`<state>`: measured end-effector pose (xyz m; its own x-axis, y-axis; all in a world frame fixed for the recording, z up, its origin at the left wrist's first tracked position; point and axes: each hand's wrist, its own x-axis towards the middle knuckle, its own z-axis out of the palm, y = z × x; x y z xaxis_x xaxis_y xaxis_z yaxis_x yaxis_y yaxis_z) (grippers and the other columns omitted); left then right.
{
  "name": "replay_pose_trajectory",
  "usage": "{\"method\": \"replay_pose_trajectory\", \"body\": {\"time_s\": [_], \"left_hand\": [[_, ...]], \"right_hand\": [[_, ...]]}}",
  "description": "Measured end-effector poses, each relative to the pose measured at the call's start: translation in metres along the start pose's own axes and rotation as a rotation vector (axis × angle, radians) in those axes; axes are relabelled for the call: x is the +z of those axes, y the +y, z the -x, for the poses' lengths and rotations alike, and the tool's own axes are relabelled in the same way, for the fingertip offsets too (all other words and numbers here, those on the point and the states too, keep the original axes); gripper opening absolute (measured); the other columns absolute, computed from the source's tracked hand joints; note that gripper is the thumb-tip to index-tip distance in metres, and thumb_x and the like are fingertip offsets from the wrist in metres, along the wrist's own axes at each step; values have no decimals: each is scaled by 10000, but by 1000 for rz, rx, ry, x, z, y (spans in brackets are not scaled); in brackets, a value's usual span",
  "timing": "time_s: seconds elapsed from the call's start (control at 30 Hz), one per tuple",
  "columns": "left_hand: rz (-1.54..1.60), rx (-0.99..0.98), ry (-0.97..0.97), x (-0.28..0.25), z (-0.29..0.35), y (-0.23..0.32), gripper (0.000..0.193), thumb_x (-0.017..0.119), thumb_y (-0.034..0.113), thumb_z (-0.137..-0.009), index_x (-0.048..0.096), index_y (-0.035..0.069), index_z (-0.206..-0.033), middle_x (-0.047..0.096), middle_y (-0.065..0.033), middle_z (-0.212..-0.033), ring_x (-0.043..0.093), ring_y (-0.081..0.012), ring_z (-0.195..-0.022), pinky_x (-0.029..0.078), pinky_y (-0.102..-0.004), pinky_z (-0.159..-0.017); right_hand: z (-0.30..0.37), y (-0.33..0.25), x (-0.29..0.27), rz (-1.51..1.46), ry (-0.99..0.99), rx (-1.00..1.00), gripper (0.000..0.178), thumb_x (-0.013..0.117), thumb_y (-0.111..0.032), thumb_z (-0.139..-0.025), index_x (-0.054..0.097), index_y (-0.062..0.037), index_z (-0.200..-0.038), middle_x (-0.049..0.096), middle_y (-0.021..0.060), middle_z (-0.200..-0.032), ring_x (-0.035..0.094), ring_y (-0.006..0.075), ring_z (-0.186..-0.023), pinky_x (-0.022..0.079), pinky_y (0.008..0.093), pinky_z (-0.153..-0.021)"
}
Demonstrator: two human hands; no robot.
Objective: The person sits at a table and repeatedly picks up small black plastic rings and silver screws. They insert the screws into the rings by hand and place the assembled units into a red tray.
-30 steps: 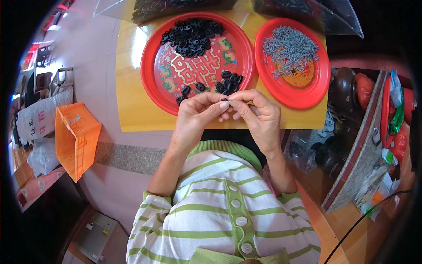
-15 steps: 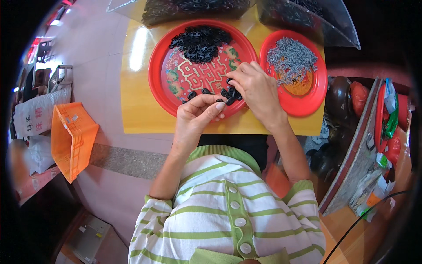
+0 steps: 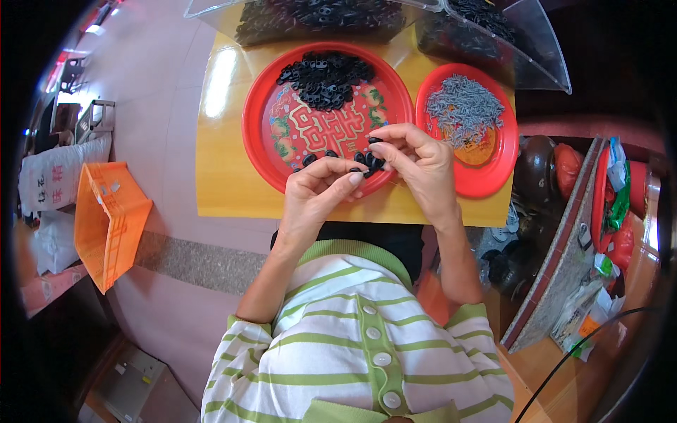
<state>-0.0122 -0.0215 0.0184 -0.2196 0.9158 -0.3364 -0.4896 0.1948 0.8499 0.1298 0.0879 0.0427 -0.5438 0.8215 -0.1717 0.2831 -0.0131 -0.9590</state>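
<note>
My left hand is closed in a pinch on a small black plastic piece over the near edge of a round red tray. Just above and to its right, my right hand pinches another small black oval piece between thumb and forefinger. The two pieces are apart. Several loose black oval parts lie on the tray beneath and beside the fingers. Flat black parts with holes are heaped at the tray's far side.
Right of the tray, a red plate carries a pile of small grey screws. Clear bins of black parts stand at the back of the yellow table. An orange crate is on the left, a cluttered shelf on the right.
My right hand has turned and drawn slightly back, so the black piece in its fingertips shows more clearly. My left hand keeps its pinch. The whole view has shifted a little.
</note>
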Motion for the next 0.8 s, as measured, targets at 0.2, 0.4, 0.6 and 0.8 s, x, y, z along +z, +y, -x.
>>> {"method": "replay_pose_trajectory", "body": {"time_s": [0.2,0.4,0.6,0.8], "left_hand": [[-9,97,-38,5,-4,7,142,626,60,-861,634,-11,-984,656,-35,-855,604,-71,-740,496,-200,-669],[-14,99,-61,23,-3,24,154,625,49,-860,626,-21,-996,664,-48,-887,606,-75,-745,497,-200,-669],[-40,115,-90,27,-3,23,163,626,48,-859,621,-21,-1007,665,-54,-898,610,-79,-763,501,-203,-682],[-87,141,-89,32,-2,24,158,628,42,-856,619,-28,-997,658,-45,-887,601,-71,-766,494,-197,-681]], "right_hand": [[13,4,-3,-449,5,-6,201,641,-59,-849,589,-5,-1036,659,65,-914,632,99,-816,503,208,-671],[24,0,-8,-580,25,-35,204,624,-28,-852,562,7,-1043,651,85,-932,639,129,-819,520,223,-688],[33,0,-14,-608,21,-28,229,628,-26,-847,569,14,-1065,652,92,-928,639,130,-800,524,222,-671],[37,3,-14,-625,12,-71,229,636,-15,-838,600,14,-1062,657,79,-937,628,103,-789,522,210,-664]]}}
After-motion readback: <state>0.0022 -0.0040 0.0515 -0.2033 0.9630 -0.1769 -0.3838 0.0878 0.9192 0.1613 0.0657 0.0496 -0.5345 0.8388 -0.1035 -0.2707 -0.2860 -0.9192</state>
